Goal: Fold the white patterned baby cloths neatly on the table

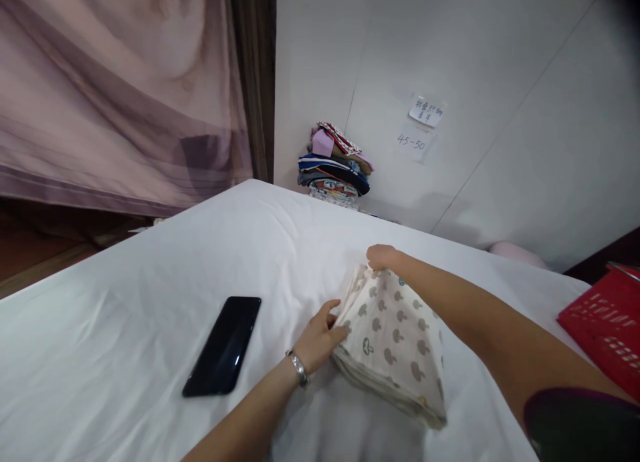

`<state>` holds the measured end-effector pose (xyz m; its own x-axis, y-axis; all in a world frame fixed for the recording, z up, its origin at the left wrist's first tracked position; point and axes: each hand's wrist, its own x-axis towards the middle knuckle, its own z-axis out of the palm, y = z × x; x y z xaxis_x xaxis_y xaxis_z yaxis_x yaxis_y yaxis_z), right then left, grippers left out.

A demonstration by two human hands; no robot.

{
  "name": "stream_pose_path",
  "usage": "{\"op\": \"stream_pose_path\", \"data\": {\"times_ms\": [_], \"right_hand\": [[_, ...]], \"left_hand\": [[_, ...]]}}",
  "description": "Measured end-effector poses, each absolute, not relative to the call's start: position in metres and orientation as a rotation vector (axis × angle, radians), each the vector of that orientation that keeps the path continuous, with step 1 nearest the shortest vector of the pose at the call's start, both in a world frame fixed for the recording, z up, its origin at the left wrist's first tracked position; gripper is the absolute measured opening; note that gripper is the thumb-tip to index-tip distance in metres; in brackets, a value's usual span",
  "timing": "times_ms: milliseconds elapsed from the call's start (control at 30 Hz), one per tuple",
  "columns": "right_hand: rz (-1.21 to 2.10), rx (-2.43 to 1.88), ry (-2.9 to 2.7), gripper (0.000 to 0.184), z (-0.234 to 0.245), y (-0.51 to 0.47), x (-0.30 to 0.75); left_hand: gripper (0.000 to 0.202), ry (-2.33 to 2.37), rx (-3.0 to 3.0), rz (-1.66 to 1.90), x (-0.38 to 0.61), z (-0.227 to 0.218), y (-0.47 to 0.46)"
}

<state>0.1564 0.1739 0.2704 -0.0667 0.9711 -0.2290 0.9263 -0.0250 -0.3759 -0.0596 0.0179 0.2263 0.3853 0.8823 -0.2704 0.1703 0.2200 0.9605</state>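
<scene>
A folded cream cloth with a mushroom print (395, 342) lies on the white sheet (150, 282) in front of me. My left hand (320, 335), with a silver bracelet on the wrist, presses against the cloth's left edge, its fingers curled round the fold. My right hand (381, 257) pinches the cloth's far corner, fingers closed on it.
A black phone (224, 345) lies on the sheet left of my left hand. A pile of folded clothes (334, 165) stands at the far edge against the white wall. A red basket (607, 325) sits at the right. Pink curtains (110, 95) hang on the left.
</scene>
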Motion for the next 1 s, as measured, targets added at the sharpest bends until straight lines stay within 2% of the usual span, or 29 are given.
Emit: {"op": "stream_pose_path", "data": {"times_ms": [233,533,700,867,1000], "right_hand": [[0.758,-2.021,-2.254,0.016,0.268,0.177,0.153],[0.781,-2.070,-1.915,0.018,0.245,0.173,0.142],[0.867,-1.886,-1.819,0.033,0.248,0.172,0.144],[0.700,-1.882,-1.780,0.041,0.259,0.141,0.176],[0.398,-1.780,-2.064,0.056,0.236,0.095,0.180]], "left_hand": [[0.069,1.231,1.395,0.402,-0.065,0.234,0.021],[0.052,1.294,1.588,0.301,-0.069,0.247,0.019],[0.055,1.292,1.575,0.268,-0.070,0.247,0.020],[0.056,1.298,1.560,0.280,-0.070,0.245,0.022],[0.052,1.264,1.542,0.308,-0.069,0.242,0.022]]}}
